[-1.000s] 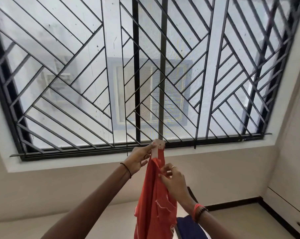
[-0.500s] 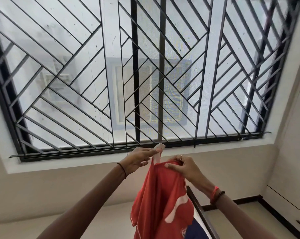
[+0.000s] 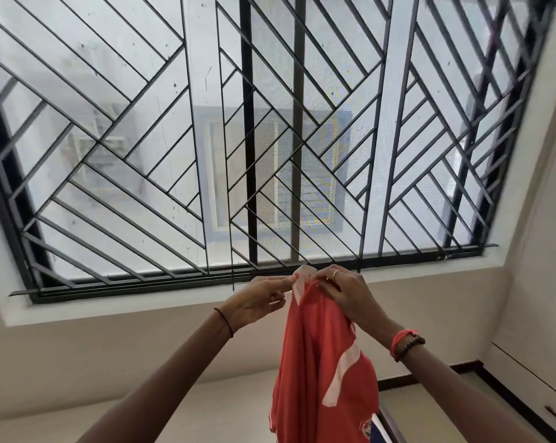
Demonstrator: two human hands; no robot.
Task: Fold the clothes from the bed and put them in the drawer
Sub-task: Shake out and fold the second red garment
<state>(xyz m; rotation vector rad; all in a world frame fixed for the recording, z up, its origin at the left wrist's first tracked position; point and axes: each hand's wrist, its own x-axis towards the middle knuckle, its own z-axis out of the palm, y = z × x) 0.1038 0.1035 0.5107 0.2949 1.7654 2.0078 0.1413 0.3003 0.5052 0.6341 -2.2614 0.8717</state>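
A red shirt with white stripes (image 3: 318,362) hangs in front of me, held up at chest height against the window. My left hand (image 3: 257,298) pinches its white-edged top corner from the left. My right hand (image 3: 343,295), wearing a ring, grips the top edge right beside it, fingers curled into the cloth. Both hands nearly touch at the top of the shirt. Its lower part runs out of the frame at the bottom. The bed and the drawer are mostly out of view.
A large window with a black metal grille (image 3: 270,139) fills the wall ahead. A dark bed-frame edge (image 3: 388,423) shows at the bottom right. A pale cabinet with a handle (image 3: 542,394) stands at the right.
My right hand has moved up from lower on the shirt to its top edge, next to my left hand. The shirt has turned, showing a white stripe.
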